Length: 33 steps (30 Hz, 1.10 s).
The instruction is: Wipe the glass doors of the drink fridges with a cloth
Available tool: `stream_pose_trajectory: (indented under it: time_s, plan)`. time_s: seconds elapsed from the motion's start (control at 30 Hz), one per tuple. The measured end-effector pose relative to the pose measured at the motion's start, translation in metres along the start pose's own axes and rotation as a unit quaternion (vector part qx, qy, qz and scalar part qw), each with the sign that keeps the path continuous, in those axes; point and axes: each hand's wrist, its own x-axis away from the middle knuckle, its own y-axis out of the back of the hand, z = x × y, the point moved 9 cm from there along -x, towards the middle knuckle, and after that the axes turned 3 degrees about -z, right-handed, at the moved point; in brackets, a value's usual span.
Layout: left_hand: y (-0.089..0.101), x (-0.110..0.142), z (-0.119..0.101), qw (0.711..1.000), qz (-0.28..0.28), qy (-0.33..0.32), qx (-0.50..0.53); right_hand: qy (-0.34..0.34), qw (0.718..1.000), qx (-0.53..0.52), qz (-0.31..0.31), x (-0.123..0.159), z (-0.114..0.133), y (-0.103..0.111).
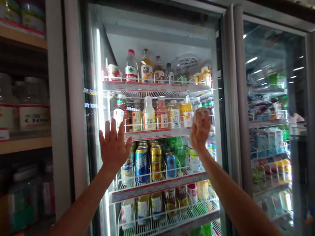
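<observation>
My left hand [114,143] is raised with its fingers spread, flat at the glass door of a drinks fridge, in front of the second shelf's left end. It holds nothing. Toward the door's right side, my right hand [200,132] is closed around a crumpled pale-brown wad [202,113] that looks like a cloth, smeared by motion. Whether it touches the glass I cannot tell. Behind the glass door [154,32] stand juice bottles [149,115] on the second shelf and cans [156,162] below them.
Wire shelves with red-edged price strips [160,190] fill the fridge. On the right is another glass-doored fridge [268,103] with packed shelves. An open shelf [21,145] of large bottles stands on the left. A metal door frame [230,94] runs between the fridges.
</observation>
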Motion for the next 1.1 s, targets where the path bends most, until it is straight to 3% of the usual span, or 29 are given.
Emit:
stream_pose_trajectory:
  time_s: [0.07,0.13,0.2,0.3,0.37,0.43,0.5,0.57,0.63,0.7,0.77,0.8,0.87,0.93,1.0,1.03,1.1]
  plan:
    - [0.001,0.000,0.001,1.000,-0.001,-0.002,-0.004,0.099,0.991,-0.031,0.086,0.024,0.059,-0.016]
    - [0.001,0.001,0.003,1.000,0.000,-0.006,-0.003,0.176,0.973,-0.042,0.146,0.035,0.089,-0.024]
    - [0.002,0.004,0.005,1.000,0.002,-0.015,-0.002,0.153,0.980,-0.026,0.128,0.013,0.071,-0.021]
    - [0.003,0.008,0.004,0.999,-0.003,-0.030,-0.012,-0.027,1.000,0.009,-0.006,-0.049,0.002,-0.009]
    - [0.003,0.009,0.003,0.999,-0.009,-0.033,-0.017,-0.080,0.996,0.012,-0.036,-0.073,-0.004,-0.016]
    - [0.005,0.007,0.004,0.999,-0.011,-0.034,-0.017,-0.007,1.000,0.000,0.009,-0.077,0.036,-0.033]
    - [0.008,0.001,0.008,0.999,-0.007,-0.034,-0.019,0.136,0.987,-0.015,0.086,-0.065,0.088,-0.048]
    - [0.014,-0.009,0.019,0.999,-0.011,-0.021,-0.028,0.214,0.968,-0.014,0.129,-0.058,0.106,-0.053]
    - [0.020,-0.020,0.035,0.999,-0.024,0.004,-0.036,0.162,0.982,0.007,0.097,-0.080,0.075,-0.045]
    - [0.024,-0.027,0.049,0.998,-0.034,0.025,-0.035,0.020,0.999,0.030,0.002,-0.113,0.024,-0.029]
    - [0.023,-0.029,0.056,0.999,-0.035,0.028,-0.030,-0.042,0.998,0.030,-0.039,-0.129,0.008,-0.029]
    - [0.021,-0.029,0.058,0.999,-0.036,0.028,-0.029,-0.028,0.999,0.022,-0.032,-0.129,0.020,-0.035]
    - [0.021,-0.028,0.059,0.998,-0.044,0.026,-0.031,0.070,0.997,-0.005,0.019,-0.111,0.075,-0.051]
    - [0.022,-0.026,0.059,0.998,-0.045,0.021,-0.031,0.196,0.977,-0.028,0.082,-0.077,0.141,-0.063]
    - [0.026,-0.025,0.061,0.999,-0.042,0.011,-0.027,0.297,0.943,-0.042,0.144,-0.051,0.186,-0.068]
    - [0.030,-0.024,0.064,0.999,-0.043,0.010,-0.026,0.302,0.940,-0.040,0.155,-0.051,0.192,-0.069]
    - [0.038,-0.020,0.073,0.998,-0.052,0.020,-0.027,0.212,0.967,-0.022,0.136,-0.078,0.179,-0.069]
